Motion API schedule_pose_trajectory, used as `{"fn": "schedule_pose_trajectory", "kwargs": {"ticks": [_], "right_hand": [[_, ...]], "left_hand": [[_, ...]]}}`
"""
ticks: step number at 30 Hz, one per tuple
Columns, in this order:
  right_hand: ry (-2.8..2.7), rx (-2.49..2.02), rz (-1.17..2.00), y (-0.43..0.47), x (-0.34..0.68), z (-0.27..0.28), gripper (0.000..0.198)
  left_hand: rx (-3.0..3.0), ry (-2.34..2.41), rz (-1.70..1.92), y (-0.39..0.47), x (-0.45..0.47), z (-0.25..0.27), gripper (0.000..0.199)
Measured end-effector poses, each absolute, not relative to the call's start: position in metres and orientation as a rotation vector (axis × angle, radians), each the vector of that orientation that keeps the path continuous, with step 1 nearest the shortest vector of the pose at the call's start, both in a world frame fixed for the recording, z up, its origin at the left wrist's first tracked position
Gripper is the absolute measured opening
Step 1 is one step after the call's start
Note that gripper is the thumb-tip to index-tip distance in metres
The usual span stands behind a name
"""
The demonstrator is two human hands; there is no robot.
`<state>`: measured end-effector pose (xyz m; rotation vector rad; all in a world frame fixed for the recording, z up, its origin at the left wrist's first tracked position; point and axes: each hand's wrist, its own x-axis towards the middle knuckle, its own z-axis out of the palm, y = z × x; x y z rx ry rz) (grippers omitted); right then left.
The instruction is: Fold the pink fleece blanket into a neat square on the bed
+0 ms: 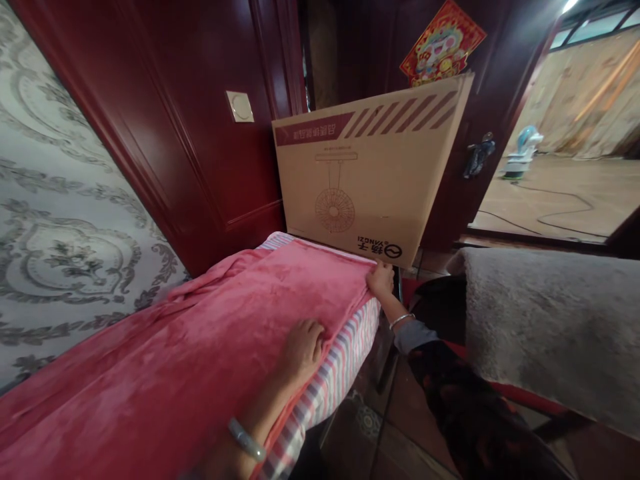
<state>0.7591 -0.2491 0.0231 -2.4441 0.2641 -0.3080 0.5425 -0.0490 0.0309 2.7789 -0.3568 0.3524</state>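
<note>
A pink plush blanket (235,320) lies over a narrow bed, on top of a striped sheet (345,363) that hangs down along the near side. My left hand (303,350) rests on the blanket close to its near edge, fingers slightly bent and apart, gripping nothing. At the far right corner of the blanket, my right hand (381,279) has its fingers closed on the edge, just below a cardboard box. The tips of those fingers are partly hidden.
The large cardboard box (370,173) with a printed fan stands at the bed's end, against dark red doors (200,133). A grey fluffy cover (550,327) drapes a seat at right. Beyond the doorway, a blue-white device (523,150) and a cord (565,193) lie on the floor.
</note>
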Motion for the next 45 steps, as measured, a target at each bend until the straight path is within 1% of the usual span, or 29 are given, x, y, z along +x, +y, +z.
{"fn": "schedule_pose_trajectory", "kwargs": {"ticks": [5,9,12,16,19,23,25,27,31,34,36,39,42,44,45], "right_hand": [[0.374,-2.389,-0.227,-0.260,0.762,0.027,0.045],[0.372,-2.328,-0.194,-0.257,0.765,0.033,0.036],[0.257,-2.273,-0.282,-0.241,0.778,0.058,0.029],[0.039,-2.167,-0.490,-0.225,0.805,0.103,0.037],[0.043,-2.159,-0.515,-0.230,0.810,0.102,0.039],[0.229,-2.252,-0.370,-0.247,0.794,0.053,0.033],[0.284,-2.296,-0.311,-0.253,0.789,0.031,0.033],[0.305,-2.335,-0.275,-0.255,0.790,0.021,0.033],[0.326,-2.404,-0.232,-0.254,0.796,0.026,0.034],[0.313,-2.463,-0.260,-0.247,0.795,0.038,0.039],[0.217,-2.501,-0.343,-0.235,0.791,0.045,0.047],[-0.167,-2.601,-0.479,-0.212,0.781,0.046,0.059],[-0.376,-2.775,-0.342,-0.196,0.769,0.033,0.061],[-0.351,-2.865,-0.238,-0.194,0.763,0.021,0.063],[-0.345,-2.890,-0.231,-0.195,0.762,0.016,0.064]], "left_hand": [[2.655,-0.459,0.351,-0.033,0.528,0.029,0.035],[2.669,-0.484,0.317,-0.020,0.517,0.023,0.050],[2.753,-0.488,0.242,-0.021,0.513,0.015,0.061],[2.811,-0.441,0.183,-0.034,0.510,0.012,0.074],[2.831,-0.350,0.068,-0.045,0.506,0.024,0.073],[2.831,-0.327,-0.084,-0.052,0.502,0.040,0.071],[2.824,-0.323,-0.082,-0.052,0.501,0.042,0.071],[2.817,-0.309,-0.075,-0.052,0.501,0.042,0.072],[2.803,-0.303,-0.101,-0.053,0.499,0.043,0.073],[2.796,-0.313,-0.118,-0.054,0.499,0.046,0.073],[2.795,-0.298,-0.143,-0.056,0.499,0.048,0.073],[2.792,-0.288,-0.158,-0.057,0.499,0.048,0.075],[2.751,-0.332,-0.097,-0.055,0.496,0.043,0.076],[2.689,-0.337,-0.092,-0.052,0.496,0.041,0.072],[2.645,-0.325,-0.100,-0.049,0.498,0.041,0.067]]}}
